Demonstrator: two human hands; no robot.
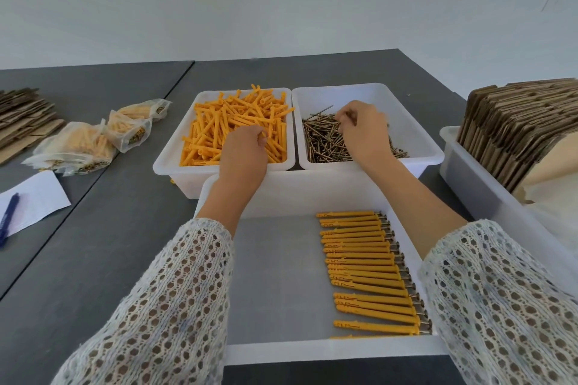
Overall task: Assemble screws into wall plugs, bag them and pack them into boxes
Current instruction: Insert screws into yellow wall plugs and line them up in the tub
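**Parts being picked for the next screw-and-plug assembly**

Head view: Two white bins are set side by side near the middle of the worktop [125,228], toward its far edge. The plugs [237,125] are heaped in the left bin [165,162], and the left hand [242,155] is reached into that heap, its fingers curled round what appears to be one plug. The screws [325,141] are piled in the right bin [428,150], and the right hand [364,131] is lowered over them with fingertips pinched together; whether a screw is actually held cannot be told. A row of finished assemblies [362,262] is laid along the right side of the tray [281,350] at the near edge. Filled bags [93,141] are gathered toward the left edge, and flat boxes [516,125] are stood in a bin at the right edge.

The step in hand is judged to be assembly, with bagging and boxing of this batch not yet begun. For the next move, one plug and one screw would need to be lifted clear, brought together over the tray, and the screw tip lined up with the plug's open end before being pushed in.
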